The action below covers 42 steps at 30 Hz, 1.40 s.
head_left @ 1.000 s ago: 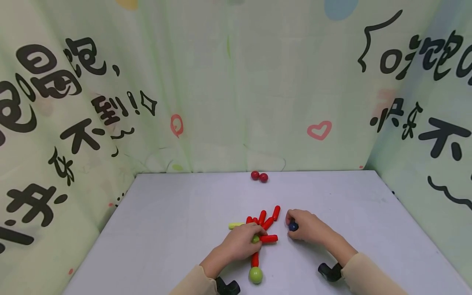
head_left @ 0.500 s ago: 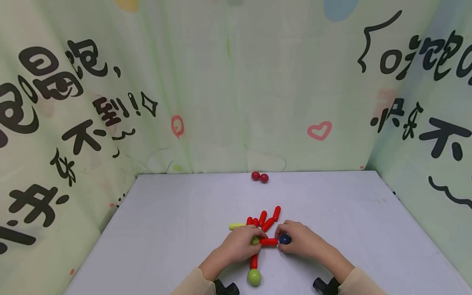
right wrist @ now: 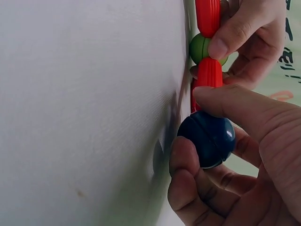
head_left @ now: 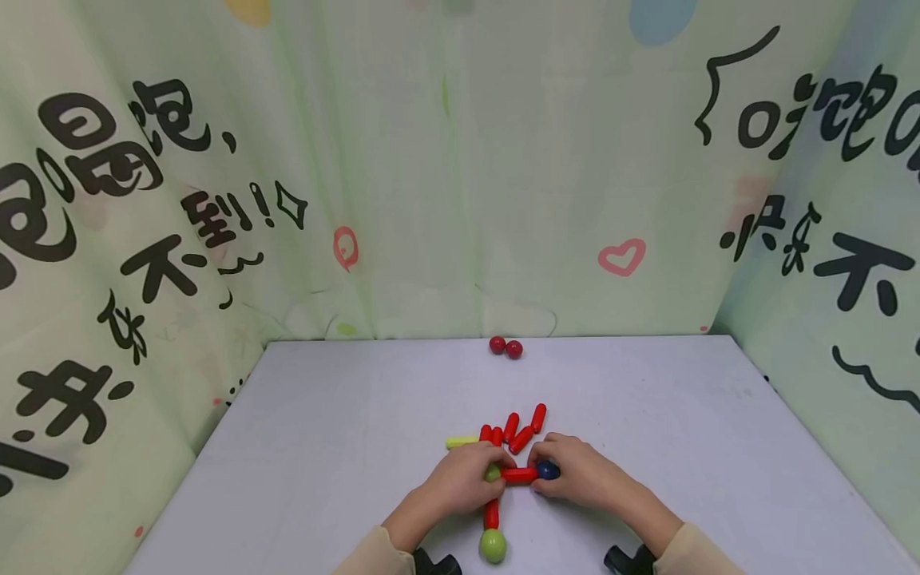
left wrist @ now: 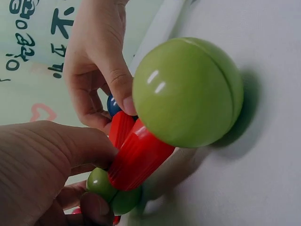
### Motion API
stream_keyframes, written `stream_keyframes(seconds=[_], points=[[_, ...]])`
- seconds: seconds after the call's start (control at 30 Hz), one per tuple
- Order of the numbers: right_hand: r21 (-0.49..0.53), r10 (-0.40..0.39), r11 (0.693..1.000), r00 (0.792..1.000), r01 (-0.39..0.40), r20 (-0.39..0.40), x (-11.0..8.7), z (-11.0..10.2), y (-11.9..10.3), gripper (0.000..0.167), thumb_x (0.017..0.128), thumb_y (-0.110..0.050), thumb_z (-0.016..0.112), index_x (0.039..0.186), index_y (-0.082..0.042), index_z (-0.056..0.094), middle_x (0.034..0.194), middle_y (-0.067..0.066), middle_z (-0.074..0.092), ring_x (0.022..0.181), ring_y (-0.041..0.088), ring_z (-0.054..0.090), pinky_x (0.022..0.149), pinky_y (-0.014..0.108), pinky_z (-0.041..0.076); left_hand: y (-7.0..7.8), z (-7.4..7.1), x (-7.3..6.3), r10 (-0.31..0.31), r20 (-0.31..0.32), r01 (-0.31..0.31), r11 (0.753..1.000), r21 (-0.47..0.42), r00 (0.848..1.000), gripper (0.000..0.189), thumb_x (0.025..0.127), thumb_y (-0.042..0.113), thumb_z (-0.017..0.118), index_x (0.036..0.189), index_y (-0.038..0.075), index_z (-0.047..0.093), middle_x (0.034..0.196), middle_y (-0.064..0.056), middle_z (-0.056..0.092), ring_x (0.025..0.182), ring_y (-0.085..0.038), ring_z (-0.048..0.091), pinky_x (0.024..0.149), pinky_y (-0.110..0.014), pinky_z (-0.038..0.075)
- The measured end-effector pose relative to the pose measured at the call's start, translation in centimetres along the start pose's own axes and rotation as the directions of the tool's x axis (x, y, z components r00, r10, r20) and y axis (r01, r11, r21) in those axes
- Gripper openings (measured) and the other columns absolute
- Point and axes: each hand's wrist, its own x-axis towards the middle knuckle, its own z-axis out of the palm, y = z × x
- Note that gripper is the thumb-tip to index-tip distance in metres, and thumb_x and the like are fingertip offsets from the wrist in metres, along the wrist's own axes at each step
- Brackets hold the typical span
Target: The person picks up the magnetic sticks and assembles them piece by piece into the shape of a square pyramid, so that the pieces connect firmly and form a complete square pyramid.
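Pinched in the right hand (head_left: 575, 471), a glossy dark-blue ball (right wrist: 207, 141) is held against a ribbed red plastic rod (head_left: 519, 476), right of the glossy green ball (left wrist: 117, 200) grasped by the left hand (head_left: 463, 475).

Head view: soft, even light, pale tabletop (head_left: 345, 439), faint shadow by the left forearm (head_left: 413, 515). Wrist views dimmer, greyer. Left wrist: twin glare spots on the near green ball (left wrist: 188, 94), soft-edged shadow beside it, background lettering (left wrist: 61, 23) softer. Right wrist: small glint on blue ball (right wrist: 207, 139), blurry shadow alongside.
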Motion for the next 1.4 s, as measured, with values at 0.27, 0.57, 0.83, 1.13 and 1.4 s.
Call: stream_keyframes(seconds=[0.27,0.57,0.83,1.13,1.4], points=[[0.062,-0.039,0.997,0.999,0.039,0.0,0.1,-0.4,0.6,0.023,0.092,-0.038,0.077,0.106,-0.021,0.073,0.095,-0.007,0.066,0.086,0.013,0.057,0.073,0.028,0.054,0.6,0.0,0.3,0.014,-0.066,-0.005,0.992,0.129,0.998,0.019,0.089,0.033,0.08,0.103,0.021,0.078,0.08,0.013,0.063,0.069,-0.003,0.049,0.059,-0.019,0.043],[-0.012,0.091,0.995,0.967,-0.097,-0.237,2.2,-1.3,1.5,0.029,0.1,-0.025,0.068,0.126,-0.014,0.068,0.114,0.008,0.065,0.093,0.02,0.063,0.083,0.041,0.059,2.1,0.0,1.2,0.046,-0.051,-0.031,0.965,0.261,0.998,0.027,0.088,0.036,0.082,0.11,0.022,0.077,0.096,0.009,0.066,0.083,-0.005,0.053,0.067,-0.018,0.047],[-0.061,0.117,0.989,0.962,-0.136,-0.245,3.9,-0.7,1.9,0.036,0.1,-0.019,0.066,0.135,-0.011,0.067,0.13,0.022,0.058,0.104,0.034,0.067,0.091,0.054,0.058,2.4,0.3,1.4,0.077,0.048,-0.083,0.986,0.141,0.996,0.033,0.091,0.021,0.08,0.123,0.022,0.071,0.114,0.009,0.068,0.098,-0.001,0.057,0.077,-0.015,0.053],[-0.067,0.162,0.98,0.945,-0.187,-0.283,3.5,-0.9,1.9,0.019,0.094,-0.022,0.075,0.106,-0.008,0.07,0.098,0.009,0.061,0.082,0.02,0.057,0.075,0.039,0.057,2.1,0.1,1.1,0.062,0.065,-0.071,0.987,0.143,0.996,0.046,0.092,0.018,0.079,0.135,0.026,0.065,0.127,0.008,0.064,0.106,-0.004,0.058,0.084,-0.021,0.057],[-0.059,0.139,0.986,0.965,-0.156,-0.222,2.2,-1.3,1.9,0.018,0.088,-0.022,0.082,0.095,-0.013,0.067,0.083,-0.001,0.06,0.076,0.014,0.054,0.068,0.031,0.051,1.4,0.1,0.3,0.022,0.067,-0.026,0.997,0.067,0.998,0.057,0.088,0.014,0.079,0.141,0.027,0.061,0.133,0.003,0.059,0.104,-0.008,0.054,0.072,-0.017,0.053]])
